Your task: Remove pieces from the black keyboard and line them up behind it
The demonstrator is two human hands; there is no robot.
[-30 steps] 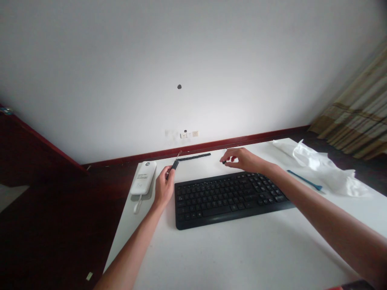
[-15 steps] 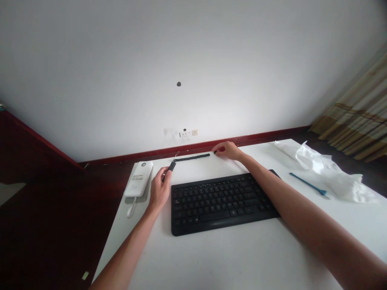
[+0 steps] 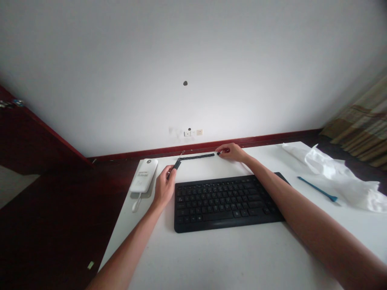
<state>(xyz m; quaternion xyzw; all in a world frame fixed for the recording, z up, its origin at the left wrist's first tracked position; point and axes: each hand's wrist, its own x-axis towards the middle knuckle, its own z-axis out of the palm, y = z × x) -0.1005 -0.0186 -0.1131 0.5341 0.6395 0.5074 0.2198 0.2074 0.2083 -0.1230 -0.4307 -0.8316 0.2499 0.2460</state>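
Observation:
My left hand (image 3: 165,183) is closed around a keycap puller (image 3: 177,163), a black handle with thin wire prongs pointing up and away. My right hand (image 3: 231,153) pinches a small black keycap (image 3: 219,153) at the table's far edge. Just left of those fingers runs a row of black keycaps (image 3: 198,156), laid in a line along that edge. The black keyboard (image 3: 223,203) lies between my forearms, and my right forearm covers part of its right end. Fine detail of its top row is too small to make out.
A white power bank (image 3: 144,177) with a short cable lies at the table's left side. On the right are a blue pry tool (image 3: 317,188) and a crumpled white plastic bag (image 3: 335,173). The white table (image 3: 229,257) ends close to the wall and its sockets (image 3: 194,132).
The view has turned slightly, shifting the scene to the right. Both hands keep their grips, and my right fingers and the small keycap are a little closer to the row's right end.

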